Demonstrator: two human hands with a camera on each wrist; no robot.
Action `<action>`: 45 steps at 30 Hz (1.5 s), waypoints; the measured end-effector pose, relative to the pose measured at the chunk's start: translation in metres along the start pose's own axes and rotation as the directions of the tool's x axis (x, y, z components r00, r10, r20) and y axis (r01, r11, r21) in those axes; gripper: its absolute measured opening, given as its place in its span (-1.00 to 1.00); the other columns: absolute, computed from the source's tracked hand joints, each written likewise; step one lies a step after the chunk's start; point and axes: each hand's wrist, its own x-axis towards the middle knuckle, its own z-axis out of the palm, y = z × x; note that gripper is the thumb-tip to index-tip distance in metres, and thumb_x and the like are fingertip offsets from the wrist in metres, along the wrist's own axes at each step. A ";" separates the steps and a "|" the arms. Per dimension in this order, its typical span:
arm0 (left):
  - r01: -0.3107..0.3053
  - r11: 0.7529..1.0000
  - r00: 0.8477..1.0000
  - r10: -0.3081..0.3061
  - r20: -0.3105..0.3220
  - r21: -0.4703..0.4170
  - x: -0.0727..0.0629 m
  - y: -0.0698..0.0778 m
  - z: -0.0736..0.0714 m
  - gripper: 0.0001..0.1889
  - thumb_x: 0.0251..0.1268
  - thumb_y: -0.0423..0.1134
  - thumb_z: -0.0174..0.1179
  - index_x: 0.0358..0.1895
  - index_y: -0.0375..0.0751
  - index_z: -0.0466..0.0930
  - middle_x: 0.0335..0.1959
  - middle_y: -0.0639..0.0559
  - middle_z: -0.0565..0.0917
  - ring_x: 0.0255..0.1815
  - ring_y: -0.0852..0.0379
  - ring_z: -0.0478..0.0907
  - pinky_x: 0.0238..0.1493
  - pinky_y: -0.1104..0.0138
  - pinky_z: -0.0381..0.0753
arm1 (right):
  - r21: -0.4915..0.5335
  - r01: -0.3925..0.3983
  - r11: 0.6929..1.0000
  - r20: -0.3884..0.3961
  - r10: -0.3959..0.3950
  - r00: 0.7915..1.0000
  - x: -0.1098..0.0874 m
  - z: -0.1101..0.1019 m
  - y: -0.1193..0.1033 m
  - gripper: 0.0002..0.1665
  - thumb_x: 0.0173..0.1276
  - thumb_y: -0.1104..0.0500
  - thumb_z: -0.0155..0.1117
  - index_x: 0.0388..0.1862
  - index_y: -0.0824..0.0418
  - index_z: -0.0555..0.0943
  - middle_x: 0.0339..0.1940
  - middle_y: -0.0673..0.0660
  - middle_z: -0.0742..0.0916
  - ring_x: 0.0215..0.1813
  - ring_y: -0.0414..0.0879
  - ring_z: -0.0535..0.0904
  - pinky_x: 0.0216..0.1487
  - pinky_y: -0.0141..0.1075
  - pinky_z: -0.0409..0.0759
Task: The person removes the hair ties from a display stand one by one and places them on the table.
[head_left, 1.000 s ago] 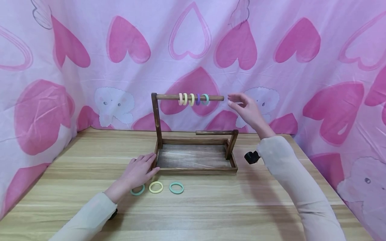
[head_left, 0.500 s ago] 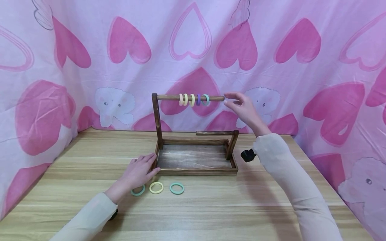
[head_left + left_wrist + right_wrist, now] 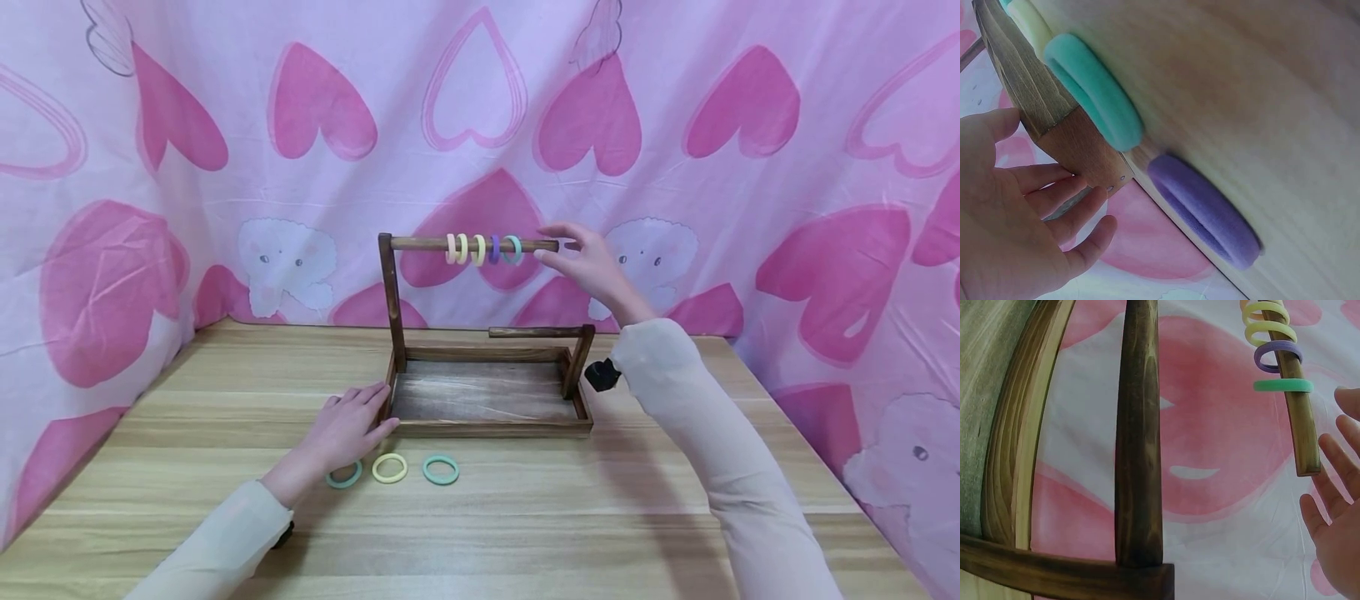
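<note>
My right hand (image 3: pixel 588 262) is at the free end of the rack's upper rod (image 3: pixel 420 243), thumb and fingers spread around its tip and close to a teal hair tie (image 3: pixel 519 250). Further along that rod hang a purple hair tie (image 3: pixel 495 250), two yellow ones and a pale peach one (image 3: pixel 451 249). With fingers extended, my left hand (image 3: pixel 341 427) touches the left front corner of the wooden tray base (image 3: pixel 491 429). On the table in front lie a yellow hair tie (image 3: pixel 389 481) and two teal ones; the left wrist view adds a purple hair tie (image 3: pixel 1207 212), hidden in the head view.
A shorter, lower rod (image 3: pixel 532 332) extends left from a post on the tray's right side, with nothing on it. The wooden table (image 3: pixel 540 533) ends at a pink heart-patterned cloth (image 3: pixel 480 83) behind and at both sides.
My right hand has moved left, from beyond the rod's tip to around its end, near the teal hair tie. The left hand stays at the tray corner.
</note>
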 end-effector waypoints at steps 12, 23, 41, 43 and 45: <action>-0.002 1.000 1.000 0.002 0.000 -0.002 0.000 0.000 -0.001 -0.40 0.21 0.05 0.02 0.17 -0.36 0.33 0.16 -0.20 0.36 0.10 -0.22 0.29 -0.05 -0.08 0.26 | 0.090 -0.062 0.994 0.129 0.050 0.990 0.013 0.005 -0.001 -0.45 0.14 0.28 0.25 0.15 0.30 0.38 0.03 0.23 0.52 0.04 0.01 0.43 -0.01 -0.22 0.39; -0.001 1.000 1.000 0.001 0.001 0.001 0.001 0.000 -0.002 -0.40 0.21 0.05 0.02 0.17 -0.36 0.33 0.16 -0.20 0.36 0.10 -0.21 0.29 -0.05 -0.09 0.26 | 0.049 -0.004 0.999 0.233 -0.007 0.972 0.023 0.009 -0.005 -0.47 0.14 0.42 0.17 0.13 0.41 0.36 0.00 0.33 0.50 0.01 0.08 0.44 0.01 -0.20 0.39; -0.001 1.000 1.000 0.001 -0.009 -0.003 0.000 0.001 -0.001 -0.41 0.21 0.03 0.04 0.16 -0.37 0.34 0.15 -0.21 0.36 0.09 -0.22 0.30 -0.07 -0.10 0.27 | -0.043 0.094 0.995 0.293 -0.078 0.953 0.038 0.015 0.012 -0.42 0.08 0.44 0.22 0.14 0.34 0.38 -0.01 0.23 0.51 0.04 0.01 0.41 0.09 -0.20 0.32; -0.002 1.000 1.000 0.002 -0.008 -0.003 0.000 0.001 -0.001 -0.41 0.21 0.03 0.03 0.16 -0.37 0.34 0.15 -0.21 0.36 0.09 -0.22 0.29 -0.06 -0.10 0.26 | -0.056 0.095 0.994 0.284 -0.075 0.956 0.041 0.017 0.019 -0.42 0.07 0.43 0.23 0.14 0.32 0.39 -0.03 0.18 0.51 0.02 -0.03 0.41 0.08 -0.20 0.32; -0.002 1.000 1.000 0.002 -0.008 -0.005 0.000 0.001 -0.001 -0.40 0.21 0.04 0.03 0.17 -0.37 0.34 0.16 -0.21 0.36 0.10 -0.22 0.29 -0.06 -0.10 0.26 | -0.057 0.090 0.994 0.270 -0.072 0.960 0.042 0.018 0.022 -0.42 0.06 0.43 0.24 0.13 0.32 0.40 -0.05 0.17 0.52 0.01 -0.04 0.41 0.08 -0.18 0.32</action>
